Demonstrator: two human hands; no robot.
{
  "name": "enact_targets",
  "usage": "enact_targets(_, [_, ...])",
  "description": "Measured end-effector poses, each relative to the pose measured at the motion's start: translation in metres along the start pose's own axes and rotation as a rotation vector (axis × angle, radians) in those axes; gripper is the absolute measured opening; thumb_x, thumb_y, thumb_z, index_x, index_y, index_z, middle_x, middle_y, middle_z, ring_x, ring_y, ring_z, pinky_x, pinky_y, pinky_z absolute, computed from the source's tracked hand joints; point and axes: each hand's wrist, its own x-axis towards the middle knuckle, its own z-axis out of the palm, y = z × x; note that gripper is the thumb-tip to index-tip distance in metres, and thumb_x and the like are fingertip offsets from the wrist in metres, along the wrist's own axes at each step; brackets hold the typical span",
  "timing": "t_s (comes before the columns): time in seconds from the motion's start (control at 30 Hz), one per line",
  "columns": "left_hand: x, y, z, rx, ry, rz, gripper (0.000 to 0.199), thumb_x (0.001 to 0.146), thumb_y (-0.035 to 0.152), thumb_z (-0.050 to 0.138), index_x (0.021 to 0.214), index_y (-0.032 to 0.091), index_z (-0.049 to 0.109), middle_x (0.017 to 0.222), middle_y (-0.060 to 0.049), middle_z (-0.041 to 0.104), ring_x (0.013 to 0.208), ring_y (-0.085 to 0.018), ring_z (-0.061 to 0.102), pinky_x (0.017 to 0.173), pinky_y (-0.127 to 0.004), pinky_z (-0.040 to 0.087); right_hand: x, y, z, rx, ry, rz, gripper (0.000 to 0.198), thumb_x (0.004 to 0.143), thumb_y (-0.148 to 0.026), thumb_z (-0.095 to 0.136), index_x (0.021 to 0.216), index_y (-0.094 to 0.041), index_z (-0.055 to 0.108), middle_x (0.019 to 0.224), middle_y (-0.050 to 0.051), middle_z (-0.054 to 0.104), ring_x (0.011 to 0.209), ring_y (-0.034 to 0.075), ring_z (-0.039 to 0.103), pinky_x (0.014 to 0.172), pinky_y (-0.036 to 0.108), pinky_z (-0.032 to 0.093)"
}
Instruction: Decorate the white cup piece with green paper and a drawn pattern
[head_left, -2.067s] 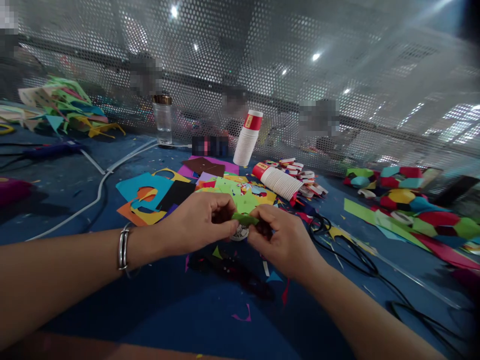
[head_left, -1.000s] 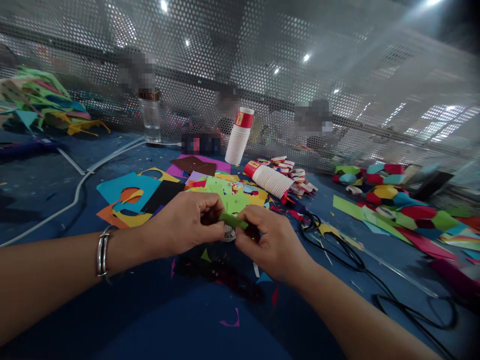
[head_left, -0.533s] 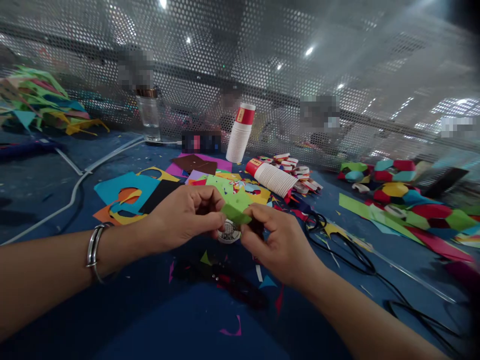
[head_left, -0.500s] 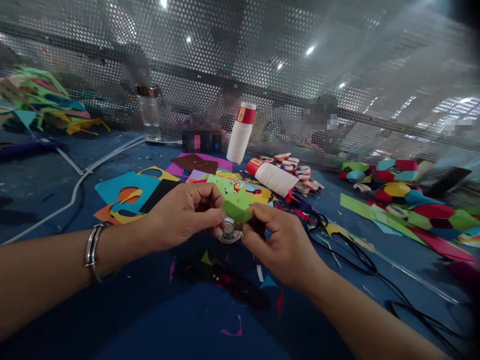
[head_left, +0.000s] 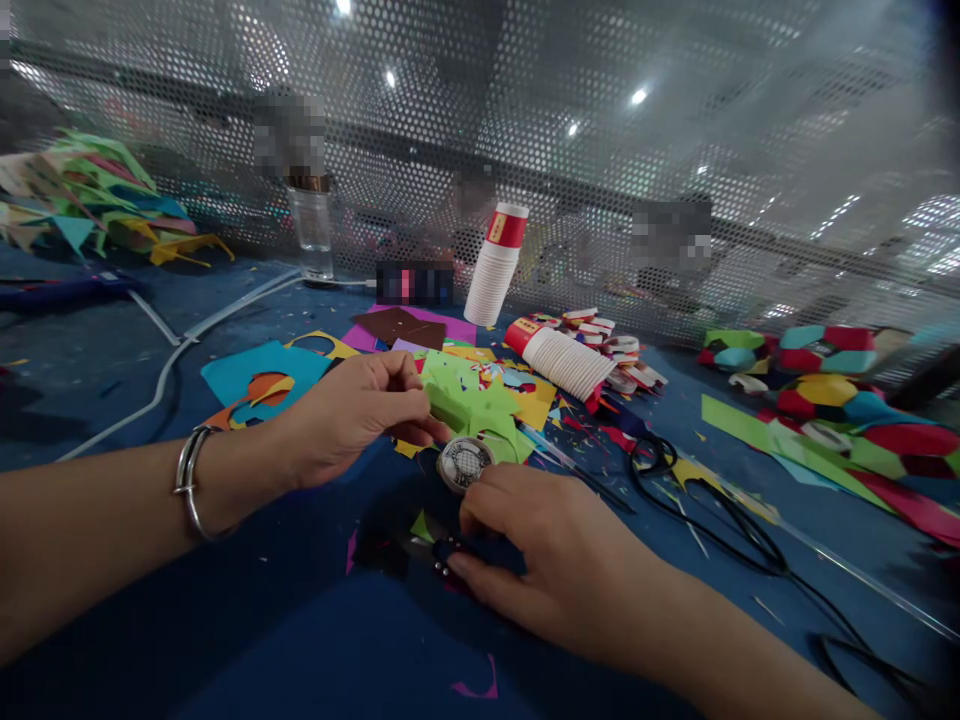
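My left hand (head_left: 367, 412) is closed, its thumb and fingertips pinched at the near left edge of a green paper piece (head_left: 472, 402) with pointed edges. Just below that paper is a small round badge-like disc (head_left: 465, 462) with a black-and-white globe-like print. My right hand (head_left: 551, 545) is low over the table beside the disc, thumb and fingers curled around the handle end of a dark tool (head_left: 441, 568) with shiny rivets. Shadow and the hand hide most of this tool, so its kind is unclear.
Coloured paper sheets (head_left: 262, 370) and scraps spread behind my hands. One cup stack (head_left: 493, 270) stands; another stack (head_left: 570, 365) lies beside it. Black cable (head_left: 739, 510) loops at the right, near paper balls (head_left: 825, 390). A glass (head_left: 311, 235) and white cord (head_left: 161, 365) are left.
My right hand has let go of the green paper and moved down to the dark tool. My left hand has shifted slightly left, and the round disc shows more fully.
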Motion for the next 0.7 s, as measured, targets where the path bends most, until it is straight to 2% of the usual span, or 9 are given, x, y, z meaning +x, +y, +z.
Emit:
enact_targets(0.2, [0.004, -0.001, -0.004, -0.106, 0.039, -0.058, 0.014, 0.074, 0.01, 0.067, 0.08, 0.017, 0.056, 0.074, 0.003, 0.069, 0.072, -0.013, 0.072, 0.068, -0.022, 0.055, -0.005, -0.003, 0.0, 0.015, -0.02, -0.014, 0.015, 0.094, -0.033, 0.06, 0.087, -0.02, 0.059, 0.087, 0.002, 0.063, 0.075, 0.017, 0.055, 0.063, 0.031, 0.038])
enact_targets(0.33, [0.005, -0.002, -0.006, -0.215, 0.021, -0.088, 0.01, 0.076, 0.01, 0.067, 0.076, 0.016, 0.059, 0.075, 0.001, 0.069, 0.072, -0.011, 0.07, 0.069, -0.02, 0.054, -0.008, -0.007, -0.002, 0.025, -0.038, -0.026, 0.016, 0.091, -0.034, 0.065, 0.085, -0.021, 0.056, 0.088, 0.0, 0.063, 0.074, 0.016, 0.054, 0.06, 0.03, 0.036])
enact_targets(0.53, [0.005, 0.001, -0.006, -0.271, 0.077, -0.178, 0.008, 0.079, 0.012, 0.063, 0.073, 0.016, 0.062, 0.076, -0.001, 0.07, 0.073, -0.013, 0.071, 0.067, -0.022, 0.055, -0.006, -0.013, -0.003, 0.042, -0.074, -0.014, 0.009, 0.088, -0.02, 0.06, 0.079, -0.019, 0.057, 0.086, 0.001, 0.061, 0.07, 0.014, 0.052, 0.059, 0.029, 0.038])
enact_targets(0.7, [0.006, 0.002, -0.004, -0.33, 0.119, -0.213, 0.017, 0.083, 0.009, 0.055, 0.068, 0.014, 0.062, 0.073, -0.002, 0.069, 0.07, -0.012, 0.07, 0.066, -0.02, 0.057, -0.004, -0.006, -0.003, 0.12, 0.019, 0.026, 0.009, 0.081, -0.013, 0.06, 0.076, -0.019, 0.055, 0.078, 0.0, 0.057, 0.065, 0.012, 0.048, 0.057, 0.027, 0.037])
